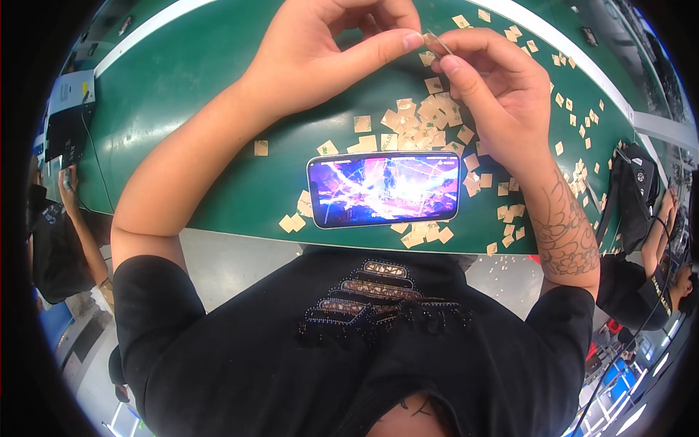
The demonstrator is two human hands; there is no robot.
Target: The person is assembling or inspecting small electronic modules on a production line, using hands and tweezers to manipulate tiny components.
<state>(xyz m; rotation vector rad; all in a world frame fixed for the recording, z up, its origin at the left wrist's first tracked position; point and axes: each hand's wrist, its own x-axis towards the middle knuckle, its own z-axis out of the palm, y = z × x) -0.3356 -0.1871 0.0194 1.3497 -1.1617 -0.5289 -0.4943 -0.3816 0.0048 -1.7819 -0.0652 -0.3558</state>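
Note:
My right hand (502,84) pinches a small thin piece (438,46) with a dark edge and a tan side between thumb and forefinger. Thumb and forefinger of my left hand (349,51) close on the tan corner of that same piece. Both hands are raised over the far part of a green table (196,171). Below them lies a loose heap of small tan squares (426,124), some with green marks. Between the heap and my body, a phone (386,191) lies sideways on the table, its screen lit with a bright purple and white picture.
More tan squares (571,120) are scattered on the right of the table and around the phone. A black bag (633,186) stands at the right edge. A grey and black box (70,109) with a cable sits at the far left. Other people are at both sides.

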